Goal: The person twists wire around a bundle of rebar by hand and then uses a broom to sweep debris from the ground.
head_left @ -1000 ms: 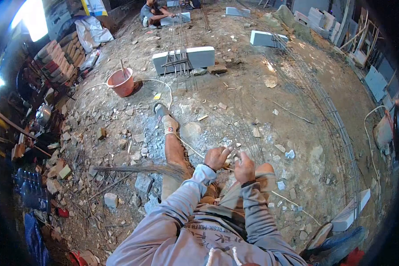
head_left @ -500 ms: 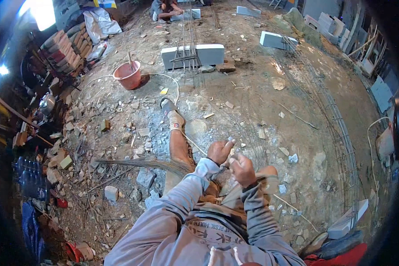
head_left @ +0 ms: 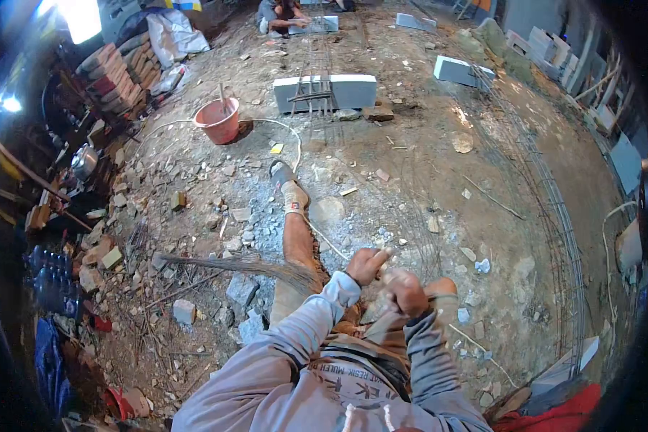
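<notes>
My left hand (head_left: 367, 265) is closed in front of my lap, its thumb and fingers pressed together. Close beside it, my right hand (head_left: 406, 294) is curled into a fist, slightly blurred. Whatever lies in the fingers is too thin or hidden to make out. A bundle of thin, dark, wire-like strands (head_left: 248, 266) rests across my outstretched left leg (head_left: 297, 234), gathered at its left end and spread out by the thigh. Faint thin strands (head_left: 428, 241) show over the ground beyond my hands.
A red bucket (head_left: 217, 124) with a stick in it stands ahead, beside a pale cable (head_left: 295, 140). Pale blocks (head_left: 345, 93) support rebar cages (head_left: 565, 237). Rubble (head_left: 184, 312) litters the left. Another person (head_left: 277, 16) crouches at the far end.
The view has shifted slightly, so the scene sits further right. My right hand has turned over and moved a little down and right; my left hand stays closed nearby.
</notes>
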Action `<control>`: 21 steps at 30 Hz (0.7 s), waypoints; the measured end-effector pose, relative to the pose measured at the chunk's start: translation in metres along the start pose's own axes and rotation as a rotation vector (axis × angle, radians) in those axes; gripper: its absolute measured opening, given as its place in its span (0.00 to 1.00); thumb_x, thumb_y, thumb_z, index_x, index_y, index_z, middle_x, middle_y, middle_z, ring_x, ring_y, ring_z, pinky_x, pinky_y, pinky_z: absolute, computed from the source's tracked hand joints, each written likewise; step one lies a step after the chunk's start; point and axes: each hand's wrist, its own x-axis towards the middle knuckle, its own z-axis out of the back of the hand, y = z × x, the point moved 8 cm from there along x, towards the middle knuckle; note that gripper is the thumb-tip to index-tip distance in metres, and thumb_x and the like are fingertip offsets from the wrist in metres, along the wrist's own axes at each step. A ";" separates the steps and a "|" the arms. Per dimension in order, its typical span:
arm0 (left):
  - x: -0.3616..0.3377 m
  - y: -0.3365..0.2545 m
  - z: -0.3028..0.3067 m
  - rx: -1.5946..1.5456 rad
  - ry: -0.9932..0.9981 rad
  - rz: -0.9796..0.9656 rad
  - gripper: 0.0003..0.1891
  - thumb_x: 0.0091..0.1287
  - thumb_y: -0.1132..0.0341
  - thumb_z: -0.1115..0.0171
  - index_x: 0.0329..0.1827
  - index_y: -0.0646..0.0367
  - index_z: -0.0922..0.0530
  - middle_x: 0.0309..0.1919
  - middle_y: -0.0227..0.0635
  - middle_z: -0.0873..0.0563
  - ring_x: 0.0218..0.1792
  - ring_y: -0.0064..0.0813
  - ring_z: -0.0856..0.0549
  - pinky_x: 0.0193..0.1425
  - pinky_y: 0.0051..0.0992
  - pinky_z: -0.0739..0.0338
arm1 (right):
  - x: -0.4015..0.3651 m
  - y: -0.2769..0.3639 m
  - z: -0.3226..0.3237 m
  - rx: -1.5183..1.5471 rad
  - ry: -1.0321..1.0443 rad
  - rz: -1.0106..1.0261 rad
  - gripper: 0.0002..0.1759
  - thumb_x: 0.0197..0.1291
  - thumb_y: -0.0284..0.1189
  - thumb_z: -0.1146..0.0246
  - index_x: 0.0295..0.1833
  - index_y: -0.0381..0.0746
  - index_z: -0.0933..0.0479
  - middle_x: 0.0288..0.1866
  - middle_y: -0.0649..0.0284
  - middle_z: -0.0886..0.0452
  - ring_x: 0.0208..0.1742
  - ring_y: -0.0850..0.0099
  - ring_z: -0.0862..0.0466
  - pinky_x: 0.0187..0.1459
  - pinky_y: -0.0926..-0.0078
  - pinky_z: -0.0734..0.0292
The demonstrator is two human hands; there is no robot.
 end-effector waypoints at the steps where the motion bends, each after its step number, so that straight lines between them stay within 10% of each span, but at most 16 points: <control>1: 0.003 -0.007 0.006 0.078 -0.028 -0.078 0.21 0.64 0.53 0.47 0.23 0.64 0.25 0.17 0.48 0.23 0.21 0.44 0.22 0.27 0.37 0.30 | -0.003 -0.005 0.006 0.345 -0.145 -0.154 0.12 0.60 0.35 0.45 0.34 0.35 0.28 0.18 0.67 0.30 0.16 0.79 0.29 0.18 0.77 0.34; 4: 0.003 -0.008 0.012 0.452 -0.174 -0.382 0.12 0.59 0.59 0.43 0.35 0.59 0.23 0.23 0.44 0.20 0.25 0.44 0.19 0.29 0.38 0.26 | 0.004 0.018 0.038 -0.614 -0.663 0.489 0.11 0.56 0.29 0.43 0.41 0.33 0.26 0.24 0.56 0.23 0.25 0.67 0.21 0.28 0.66 0.27; 9: -0.015 0.018 0.014 0.558 -0.174 -0.329 0.19 0.52 0.59 0.38 0.46 0.56 0.22 0.25 0.46 0.20 0.29 0.48 0.20 0.34 0.42 0.26 | 0.025 -0.041 0.026 -0.575 -0.294 0.180 0.11 0.54 0.25 0.46 0.44 0.35 0.24 0.30 0.51 0.21 0.31 0.62 0.20 0.34 0.63 0.26; 11: -0.016 0.054 0.016 0.242 -0.069 0.218 0.18 0.60 0.51 0.44 0.37 0.60 0.21 0.23 0.49 0.21 0.28 0.50 0.21 0.34 0.44 0.27 | 0.016 -0.036 0.016 -0.539 -0.135 0.098 0.11 0.55 0.25 0.46 0.43 0.35 0.25 0.27 0.53 0.22 0.27 0.64 0.20 0.30 0.66 0.25; 13: -0.018 0.016 0.025 0.186 -0.068 0.198 0.22 0.63 0.48 0.49 0.32 0.61 0.21 0.21 0.50 0.22 0.27 0.50 0.21 0.32 0.43 0.28 | -0.006 -0.043 -0.006 0.253 0.010 -0.353 0.09 0.59 0.27 0.47 0.44 0.36 0.28 0.21 0.62 0.27 0.20 0.73 0.24 0.17 0.75 0.31; 17: 0.004 -0.013 0.033 0.208 -0.210 -0.097 0.25 0.65 0.47 0.52 0.25 0.61 0.21 0.23 0.51 0.20 0.29 0.52 0.20 0.34 0.45 0.29 | -0.002 -0.005 -0.010 0.330 -0.129 -0.114 0.08 0.61 0.28 0.48 0.42 0.35 0.31 0.16 0.68 0.32 0.12 0.79 0.31 0.10 0.82 0.39; 21: 0.002 -0.027 0.042 0.196 -0.232 0.043 0.27 0.65 0.46 0.51 0.22 0.63 0.23 0.21 0.51 0.21 0.28 0.53 0.21 0.31 0.46 0.30 | -0.003 0.043 -0.023 -0.238 -0.167 -0.043 0.09 0.58 0.29 0.45 0.34 0.32 0.31 0.16 0.65 0.30 0.10 0.79 0.31 0.10 0.79 0.37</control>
